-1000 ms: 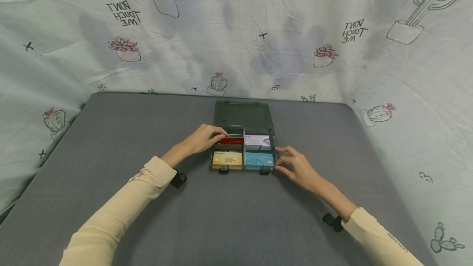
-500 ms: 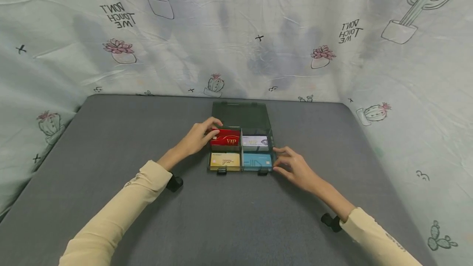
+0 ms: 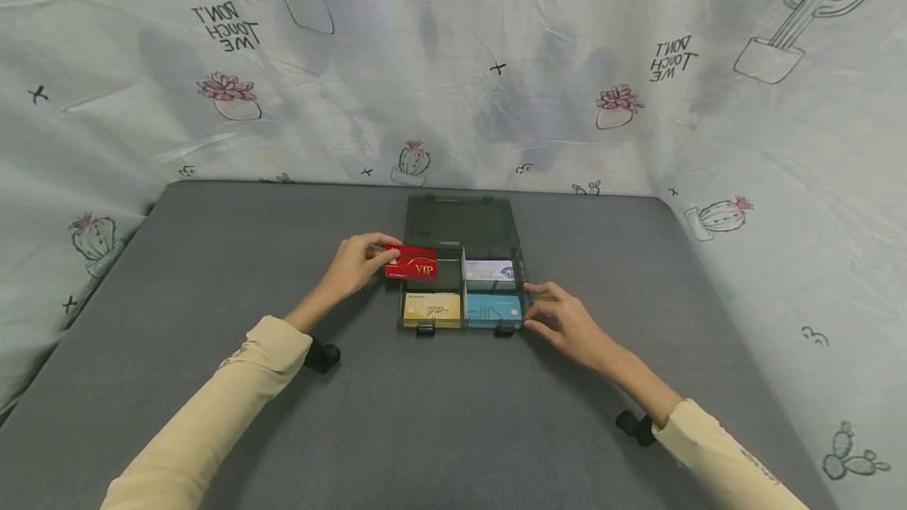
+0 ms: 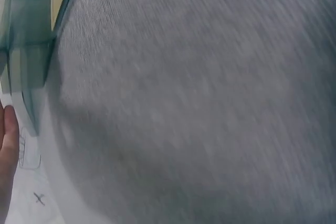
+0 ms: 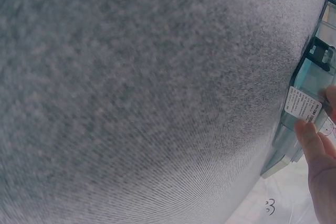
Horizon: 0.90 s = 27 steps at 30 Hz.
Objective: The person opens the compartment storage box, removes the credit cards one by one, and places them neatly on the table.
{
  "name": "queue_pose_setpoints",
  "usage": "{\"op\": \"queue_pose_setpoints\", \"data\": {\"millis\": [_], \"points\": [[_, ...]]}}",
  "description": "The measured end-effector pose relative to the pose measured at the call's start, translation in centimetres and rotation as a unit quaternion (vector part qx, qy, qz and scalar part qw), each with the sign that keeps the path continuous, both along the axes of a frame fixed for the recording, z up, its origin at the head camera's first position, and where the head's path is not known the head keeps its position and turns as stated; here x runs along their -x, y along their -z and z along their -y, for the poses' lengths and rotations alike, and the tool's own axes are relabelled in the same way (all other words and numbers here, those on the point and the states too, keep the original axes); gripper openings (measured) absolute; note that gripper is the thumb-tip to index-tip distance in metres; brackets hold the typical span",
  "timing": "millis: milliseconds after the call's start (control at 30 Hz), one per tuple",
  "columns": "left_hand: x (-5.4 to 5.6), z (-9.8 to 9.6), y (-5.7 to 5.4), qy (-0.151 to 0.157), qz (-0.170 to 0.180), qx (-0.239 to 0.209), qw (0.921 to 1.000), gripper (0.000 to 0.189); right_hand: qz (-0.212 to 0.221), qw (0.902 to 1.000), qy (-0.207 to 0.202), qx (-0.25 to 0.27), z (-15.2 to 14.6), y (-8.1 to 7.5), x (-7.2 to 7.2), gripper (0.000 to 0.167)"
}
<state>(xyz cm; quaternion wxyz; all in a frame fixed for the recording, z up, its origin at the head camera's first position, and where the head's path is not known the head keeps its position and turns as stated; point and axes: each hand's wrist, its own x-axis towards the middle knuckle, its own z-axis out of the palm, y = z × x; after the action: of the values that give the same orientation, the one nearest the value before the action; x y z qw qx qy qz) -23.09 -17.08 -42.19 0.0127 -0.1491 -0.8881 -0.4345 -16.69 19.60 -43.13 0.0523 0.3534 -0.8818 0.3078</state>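
My left hand (image 3: 357,264) pinches a red VIP card (image 3: 414,264) by its left end, tilted over the back-left compartment and left wall of a dark translucent box (image 3: 449,287). The box's lid (image 3: 459,220) lies back, opened away from me. In the front-left compartment sit gold cards (image 3: 432,308); blue cards (image 3: 494,309) fill the front-right one, and white cards (image 3: 490,271) the back-right one. At the box's right side rest the fingertips of my right hand (image 3: 570,323). The right wrist view shows those fingers (image 5: 311,137) against the side wall, beside a white label (image 5: 303,103).
The box stands on a grey cloth-covered table (image 3: 453,415). Behind and around it hangs a pale curtain (image 3: 453,85) with cactus prints. Two black latches (image 3: 425,327) are on the box's front edge. Black straps (image 3: 323,356) sit under the wrists.
The red card has come up out of the back-left compartment and moved left, held in my left hand. My right hand stays at the box's right side.
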Motion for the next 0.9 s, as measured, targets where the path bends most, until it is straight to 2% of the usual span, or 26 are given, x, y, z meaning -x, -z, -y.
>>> {"op": "queue_pose_setpoints", "data": {"millis": [200, 300, 433, 600, 767, 900], "points": [[-0.3, 0.9, -0.1, 0.027, 0.046, 0.036, 0.9980, 0.047, -0.011, 0.9999, -0.001, 0.001, 0.1, 0.0, -0.1, 0.010], [-0.6, 0.9, -0.2, 0.046, 0.052, 0.057, 0.9959, 0.058, -0.011, 0.9999, 0.000, 0.000, 0.2, 0.0, -0.2, 0.010], [-0.8, 0.9, -0.2, 0.062, 0.059, 0.058, 0.9946, 0.061, -0.010, 0.9999, 0.002, 0.002, 0.3, 0.1, -0.3, 0.010], [-0.5, 1.1, -0.1, 0.070, 0.094, 0.004, 0.9932, 0.060, -0.014, 0.9999, 0.001, 0.002, 0.2, 0.1, -0.3, 0.010], [-0.3, 1.6, -0.4, 0.073, 0.143, -0.065, 0.9848, 0.063, -0.010, 0.9999, 0.002, -0.001, 0.3, 0.1, -0.3, 0.010], [-0.2, 2.0, -0.9, 0.070, 0.160, -0.091, 0.9804, 0.063, -0.004, 1.0000, 0.005, -0.003, 0.3, -0.1, -0.3, 0.009]]}}
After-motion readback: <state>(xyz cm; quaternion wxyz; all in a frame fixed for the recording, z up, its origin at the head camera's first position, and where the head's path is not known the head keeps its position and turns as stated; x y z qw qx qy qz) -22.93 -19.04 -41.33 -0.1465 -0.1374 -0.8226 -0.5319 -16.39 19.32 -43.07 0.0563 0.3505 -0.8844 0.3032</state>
